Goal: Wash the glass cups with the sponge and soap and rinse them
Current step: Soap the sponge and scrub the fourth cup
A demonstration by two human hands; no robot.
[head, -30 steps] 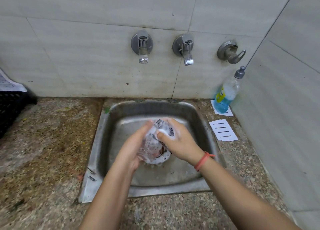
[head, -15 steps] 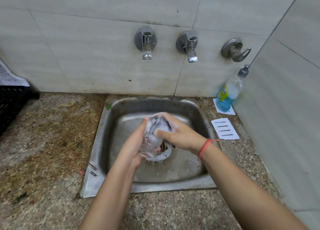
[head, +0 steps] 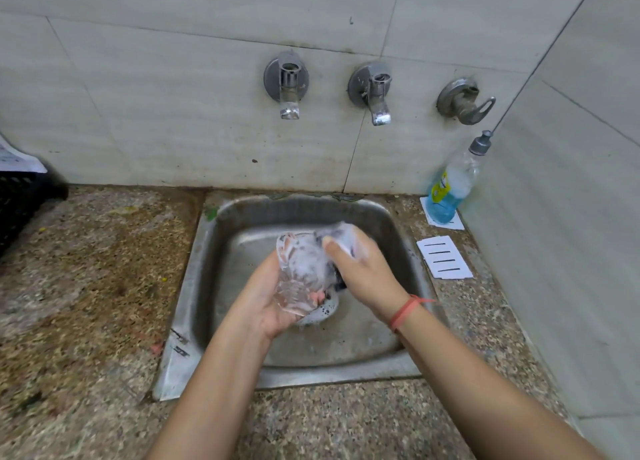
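Squarely over a steel sink [head: 187, 307], a person's left hand [head: 259, 303] cradles a soapy glass cup [head: 299, 272], fingers curled round its base, while the right hand [head: 369, 277] grips a foamy sponge [head: 341, 238] pressed to the cup's far rim. A blue soap bottle [head: 450, 192] stands at the far right, against the wall.

Left hand [head: 265, 303], right hand [head: 369, 274] and cup [head: 299, 274] are filling the sink's [head: 180, 324] middle; gaps are lying along its walls; taps [head: 289, 92] are jutting overhead.

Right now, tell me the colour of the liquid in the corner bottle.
Blue, filling the lower part of the soap bottle; the head view shows it.
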